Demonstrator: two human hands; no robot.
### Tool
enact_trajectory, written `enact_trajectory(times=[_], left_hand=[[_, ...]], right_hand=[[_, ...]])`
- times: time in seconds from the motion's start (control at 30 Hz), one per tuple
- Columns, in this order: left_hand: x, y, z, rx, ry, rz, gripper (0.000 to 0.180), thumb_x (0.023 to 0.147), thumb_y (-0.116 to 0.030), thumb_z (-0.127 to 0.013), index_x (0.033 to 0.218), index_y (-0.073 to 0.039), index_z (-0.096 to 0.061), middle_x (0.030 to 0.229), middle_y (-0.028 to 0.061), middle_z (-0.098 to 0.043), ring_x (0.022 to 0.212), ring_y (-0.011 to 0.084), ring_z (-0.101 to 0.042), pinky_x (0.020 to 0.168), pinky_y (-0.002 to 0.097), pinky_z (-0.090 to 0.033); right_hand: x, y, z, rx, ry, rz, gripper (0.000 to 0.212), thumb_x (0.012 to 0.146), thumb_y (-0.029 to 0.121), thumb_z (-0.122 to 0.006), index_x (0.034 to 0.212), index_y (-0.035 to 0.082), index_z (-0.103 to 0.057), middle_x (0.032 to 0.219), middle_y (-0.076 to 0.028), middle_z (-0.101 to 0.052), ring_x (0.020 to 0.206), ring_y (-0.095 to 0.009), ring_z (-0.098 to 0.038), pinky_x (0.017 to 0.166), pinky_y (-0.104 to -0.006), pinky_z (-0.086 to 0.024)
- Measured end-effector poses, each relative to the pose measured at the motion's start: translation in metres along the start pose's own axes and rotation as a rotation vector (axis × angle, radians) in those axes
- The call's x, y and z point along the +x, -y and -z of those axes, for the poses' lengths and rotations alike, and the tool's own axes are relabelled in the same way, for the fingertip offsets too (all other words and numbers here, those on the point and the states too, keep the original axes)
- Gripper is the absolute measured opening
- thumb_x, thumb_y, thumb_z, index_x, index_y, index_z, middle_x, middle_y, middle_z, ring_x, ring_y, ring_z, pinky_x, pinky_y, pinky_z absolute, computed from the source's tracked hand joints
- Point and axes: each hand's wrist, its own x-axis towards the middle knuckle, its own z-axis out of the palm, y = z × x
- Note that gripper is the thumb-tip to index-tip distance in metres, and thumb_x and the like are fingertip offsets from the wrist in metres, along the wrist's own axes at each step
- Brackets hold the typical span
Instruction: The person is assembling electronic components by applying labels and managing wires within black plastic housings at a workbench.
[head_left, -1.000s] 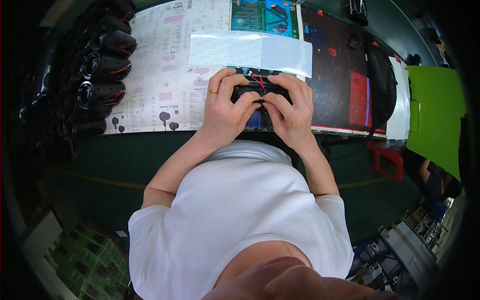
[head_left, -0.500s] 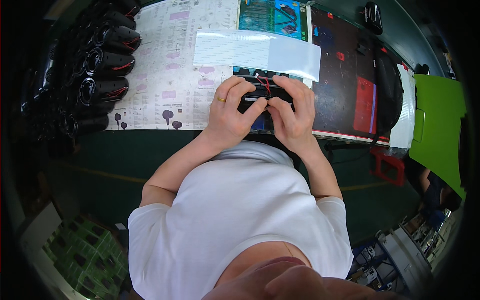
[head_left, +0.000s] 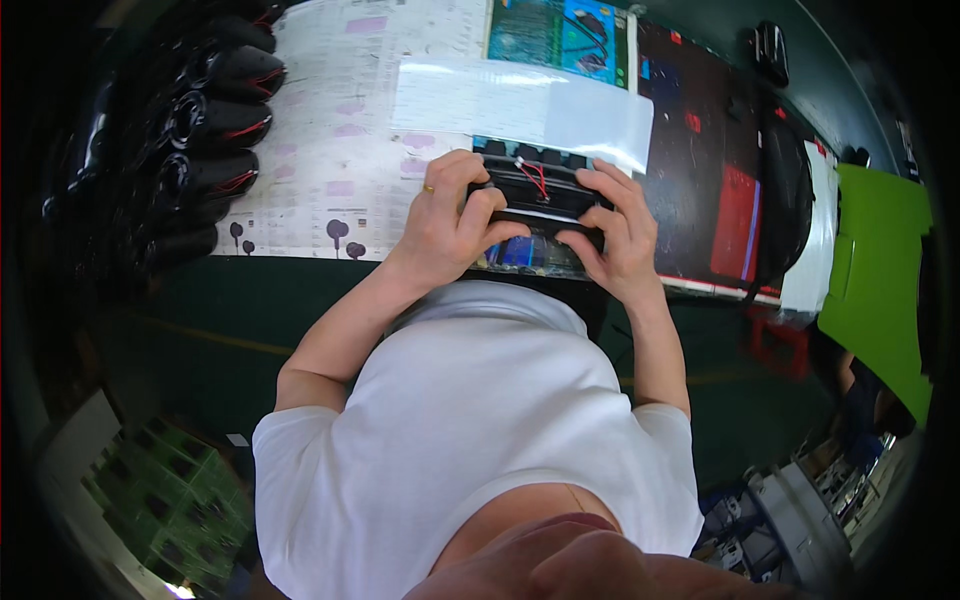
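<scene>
Left hand (head_left: 447,215) and right hand (head_left: 622,235) had spread apart, fingers gripping long black plastic housing (head_left: 515,186) at 9 and 3 o'clock, likely keeping thin red wires (head_left: 537,180) clear; it sat 6 o'clock of glossy white sheet (head_left: 520,105).

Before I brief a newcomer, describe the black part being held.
On the worktable, find the pale strip. On its near side, the left hand and right hand hold a long black housing. Unlike the black cylinders at left, it alone is held.
</scene>
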Motion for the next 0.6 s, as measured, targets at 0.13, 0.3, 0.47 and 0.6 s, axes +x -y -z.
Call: enact_trajectory(times=[0.13,0.3,0.47,0.6], left_hand=[[0.003,0.010,0.005,-0.128,0.027,-0.076,0.042,0.077,-0.031,-0.091,0.096,-0.006,-0.064,0.115,0.0153,-0.058,0.113,0.0394,-0.064,0.089,0.0440,-0.058],[0.008,0.047,0.049,0.144,-0.078,-0.033,0.045,0.079,-0.031,-0.091,0.103,-0.004,-0.064,0.119,0.0172,-0.061,0.116,0.0415,-0.065,0.097,0.0501,-0.057],[0.049,0.106,0.125,0.754,-0.276,0.226,0.053,0.077,-0.013,-0.093,0.121,-0.002,-0.065,0.127,0.0186,-0.062,0.128,0.0428,-0.053,0.107,0.0524,-0.048],[0.077,0.145,0.146,1.071,-0.163,0.335,0.043,0.082,-0.010,-0.081,0.122,-0.003,-0.068,0.123,0.0154,-0.067,0.125,0.0389,-0.058,0.103,0.0489,-0.051]], right_hand=[[0.001,0.000,0.009,0.017,0.071,0.008,0.040,0.071,0.004,-0.094,0.094,0.005,-0.061,0.134,-0.020,-0.070,0.122,-0.045,-0.069,0.098,-0.0514,-0.059],[0.023,-0.017,0.037,0.046,-0.017,-0.113,0.042,0.070,0.002,-0.094,0.095,0.006,-0.061,0.130,-0.019,-0.071,0.118,-0.034,-0.072,0.098,-0.0430,-0.059],[0.077,-0.130,0.029,0.405,-0.336,-0.568,0.040,0.086,0.008,-0.091,0.113,0.004,-0.063,0.125,-0.010,-0.069,0.107,-0.020,-0.070,0.094,-0.0389,-0.059],[0.129,-0.194,0.027,0.326,-0.351,-0.683,0.046,0.091,0.011,-0.086,0.132,0.002,-0.066,0.124,-0.013,-0.069,0.102,-0.018,-0.072,0.091,-0.0355,-0.060]])
